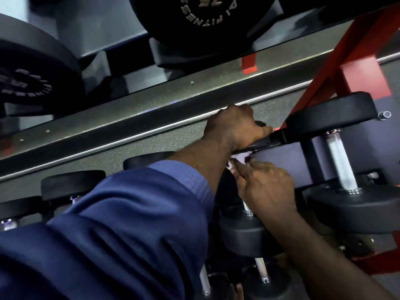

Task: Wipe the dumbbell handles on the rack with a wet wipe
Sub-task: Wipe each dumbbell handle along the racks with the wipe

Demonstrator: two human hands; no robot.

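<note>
Two hands meet just left of the chrome-handled dumbbell (342,161) that lies on the red-framed rack (357,70). The left hand (233,128), reaching out of a blue sleeve (129,213), curls its fingers over the rim of a black dumbbell head (266,144) left of that dumbbell. Lower left of the chrome handle, the right hand (266,187) pinches a crumpled white wet wipe (238,160) between thumb and fingertips, tight under the gripped head; whether the wipe touches a handle cannot be told. Smaller dumbbells (240,234) sit below and left.
</note>
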